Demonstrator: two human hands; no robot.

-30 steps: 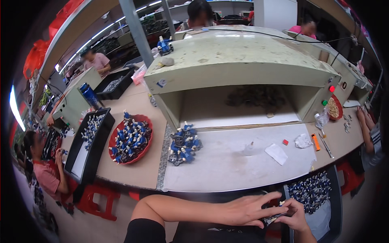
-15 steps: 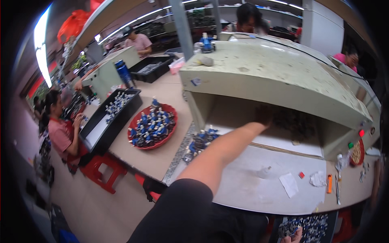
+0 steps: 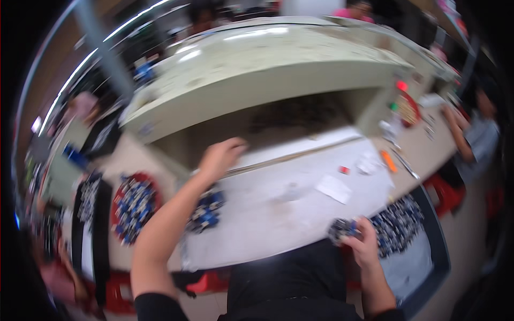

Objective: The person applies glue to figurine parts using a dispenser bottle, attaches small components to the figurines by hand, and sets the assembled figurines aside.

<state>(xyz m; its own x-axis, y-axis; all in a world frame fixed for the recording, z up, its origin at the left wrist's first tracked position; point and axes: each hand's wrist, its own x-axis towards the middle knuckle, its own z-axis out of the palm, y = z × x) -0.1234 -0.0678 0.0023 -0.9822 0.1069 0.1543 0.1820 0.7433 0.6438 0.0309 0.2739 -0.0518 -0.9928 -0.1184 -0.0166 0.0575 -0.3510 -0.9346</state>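
My left hand (image 3: pixel 220 159) hovers at the front left of the opening of a pale green metal hood (image 3: pixel 257 85). Its bent fingers are smeared by motion, so whether they hold anything cannot be told. Dark parts (image 3: pixel 294 111) lie in a heap deep inside the hood. At the bench's front edge, my right hand (image 3: pixel 365 243) is closed on a small dark part with blue and white bits (image 3: pixel 342 230). Beneath and beside that hand, a dark tray (image 3: pixel 441 251) carries many similar blue, black and white parts (image 3: pixel 399 222). More blue parts (image 3: pixel 206 211) are piled beside my left forearm.
A red bowl (image 3: pixel 156 187) of parts and a black tray (image 3: pixel 101 235) stand left. On the bench lie a white paper (image 3: pixel 333 189), a small red piece (image 3: pixel 344 170), crumpled plastic (image 3: pixel 369 163), an orange tool (image 3: pixel 388 161) and a metal tool (image 3: pixel 406 163). A person (image 3: pixel 476 134) sits right.
My left hand has come out of the hood's depth to its front left. My view has swung right, bringing my right hand with its part, and the tray, fully into sight.
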